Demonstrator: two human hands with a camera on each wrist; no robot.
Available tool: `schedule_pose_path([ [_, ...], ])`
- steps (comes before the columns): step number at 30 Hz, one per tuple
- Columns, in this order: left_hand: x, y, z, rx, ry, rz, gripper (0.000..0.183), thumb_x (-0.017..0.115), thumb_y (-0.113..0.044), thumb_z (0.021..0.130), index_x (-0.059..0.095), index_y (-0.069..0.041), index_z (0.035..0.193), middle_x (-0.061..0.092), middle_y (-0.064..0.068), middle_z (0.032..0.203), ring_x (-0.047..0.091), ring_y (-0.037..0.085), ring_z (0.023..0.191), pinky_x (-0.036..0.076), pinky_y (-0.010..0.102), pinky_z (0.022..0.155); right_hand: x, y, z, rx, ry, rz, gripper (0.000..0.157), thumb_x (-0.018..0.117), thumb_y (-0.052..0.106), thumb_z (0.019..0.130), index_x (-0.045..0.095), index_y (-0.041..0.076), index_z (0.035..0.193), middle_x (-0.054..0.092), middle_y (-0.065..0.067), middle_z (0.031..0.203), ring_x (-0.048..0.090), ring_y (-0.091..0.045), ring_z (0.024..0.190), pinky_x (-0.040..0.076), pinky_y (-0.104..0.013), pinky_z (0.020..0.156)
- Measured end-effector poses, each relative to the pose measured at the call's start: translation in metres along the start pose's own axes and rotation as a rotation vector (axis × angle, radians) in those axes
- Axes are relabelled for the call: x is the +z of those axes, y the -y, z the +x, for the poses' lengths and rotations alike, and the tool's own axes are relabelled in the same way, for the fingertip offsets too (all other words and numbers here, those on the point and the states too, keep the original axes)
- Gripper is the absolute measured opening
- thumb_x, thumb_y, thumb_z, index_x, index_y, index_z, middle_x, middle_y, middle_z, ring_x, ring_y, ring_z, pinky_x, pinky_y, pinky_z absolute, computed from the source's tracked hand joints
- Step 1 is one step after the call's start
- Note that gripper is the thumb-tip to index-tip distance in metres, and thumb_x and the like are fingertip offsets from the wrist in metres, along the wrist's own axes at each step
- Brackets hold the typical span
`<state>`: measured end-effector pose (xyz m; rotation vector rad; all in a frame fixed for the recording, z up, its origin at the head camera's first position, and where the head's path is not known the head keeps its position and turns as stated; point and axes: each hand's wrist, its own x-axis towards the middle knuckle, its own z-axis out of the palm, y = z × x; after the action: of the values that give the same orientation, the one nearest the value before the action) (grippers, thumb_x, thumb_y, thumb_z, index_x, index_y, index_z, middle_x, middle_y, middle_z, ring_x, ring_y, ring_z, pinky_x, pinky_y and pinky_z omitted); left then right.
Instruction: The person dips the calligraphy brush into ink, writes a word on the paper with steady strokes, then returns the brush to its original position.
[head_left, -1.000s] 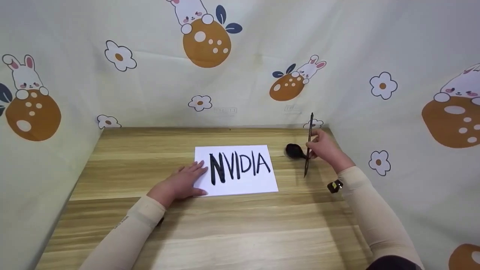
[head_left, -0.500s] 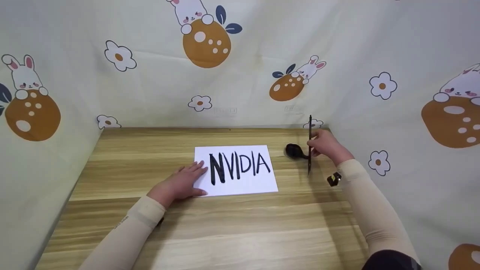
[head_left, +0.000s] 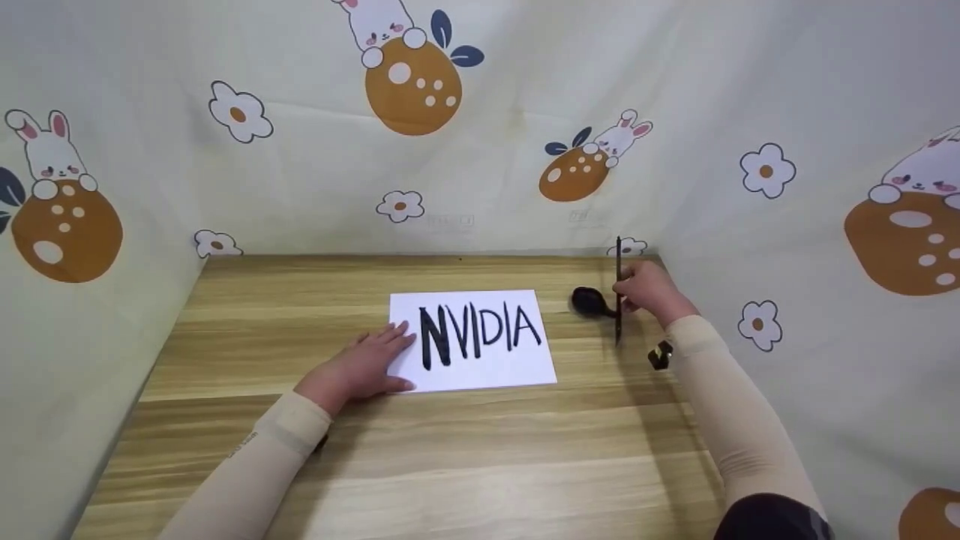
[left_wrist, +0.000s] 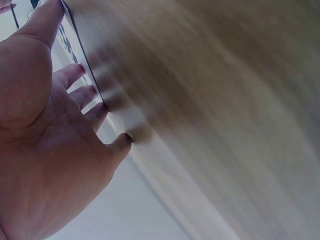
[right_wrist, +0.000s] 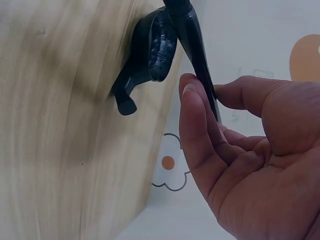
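My left hand (head_left: 360,367) lies spread on the left edge of a white sheet of paper (head_left: 502,372), fingers straight. Thick black strokes on the sheet spell NVIDIA, the N being the heaviest. My right hand (head_left: 651,289) pinches a slim black brush (head_left: 619,259) between thumb and fingertips. The brush stands near upright in the head view; the right wrist view cuts off its far end. Close beside it on the table is a black spoon (head_left: 589,302) with a short bent handle. Something dark and glossy fills the spoon's bowl (right_wrist: 163,47) in the right wrist view.
The wood-grain table (head_left: 450,465) runs back to a pale curtain (head_left: 315,180) printed with rabbits and flowers, which also hangs along both sides. A small dark device (head_left: 661,355) sits at the right wrist.
My right hand has shifted the brush slightly down, and its lower end has swung a little to the right. The left hand, paper and spoon stay where they were.
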<state>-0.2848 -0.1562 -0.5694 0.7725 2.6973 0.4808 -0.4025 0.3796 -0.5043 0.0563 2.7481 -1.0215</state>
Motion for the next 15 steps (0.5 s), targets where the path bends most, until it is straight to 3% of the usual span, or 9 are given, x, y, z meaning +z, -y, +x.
schedule_pose_path([
  [5,0.002,0.003,0.001,-0.004,-0.004,0.020,0.092,0.076,-0.052,0.103,0.037,-0.004,0.172,0.023,0.021,0.181,0.021,0.044,0.167,0.020,0.074,0.129,0.002,-0.003,0.003,0.001,-0.017,-0.018,0.028,0.063,0.008,0.104,0.073,-0.013,0.119,0.078,-0.023,0.104,0.082,-0.035,0.086,0.068,-0.041,0.078],
  [9,0.003,0.003,0.001,-0.002,-0.004,0.010,0.093,0.076,-0.052,0.103,0.037,-0.004,0.172,0.023,0.021,0.181,0.021,0.044,0.167,0.019,0.075,0.129,0.004,-0.005,0.006,0.023,-0.016,-0.029,0.026,0.063,0.009,0.105,0.075,-0.011,0.115,0.078,-0.017,0.098,0.081,-0.041,0.093,0.068,-0.048,0.084],
  [12,0.002,0.003,0.002,-0.003,0.002,0.009,0.092,0.075,-0.052,0.104,0.036,-0.005,0.172,0.022,0.021,0.182,0.020,0.045,0.167,0.018,0.074,0.130,0.004,-0.007,0.009,0.040,-0.011,-0.059,0.022,0.062,0.012,0.105,0.075,-0.006,0.103,0.078,-0.014,0.091,0.081,-0.040,0.092,0.066,-0.052,0.088],
  [15,0.003,0.003,0.003,-0.007,0.005,0.024,0.093,0.074,-0.054,0.104,0.035,-0.006,0.173,0.021,0.019,0.182,0.020,0.044,0.167,0.018,0.072,0.130,0.004,-0.008,0.012,0.050,-0.016,-0.125,0.023,0.062,0.014,0.105,0.069,0.002,0.087,0.078,-0.012,0.082,0.081,-0.038,0.089,0.063,-0.048,0.080],
])
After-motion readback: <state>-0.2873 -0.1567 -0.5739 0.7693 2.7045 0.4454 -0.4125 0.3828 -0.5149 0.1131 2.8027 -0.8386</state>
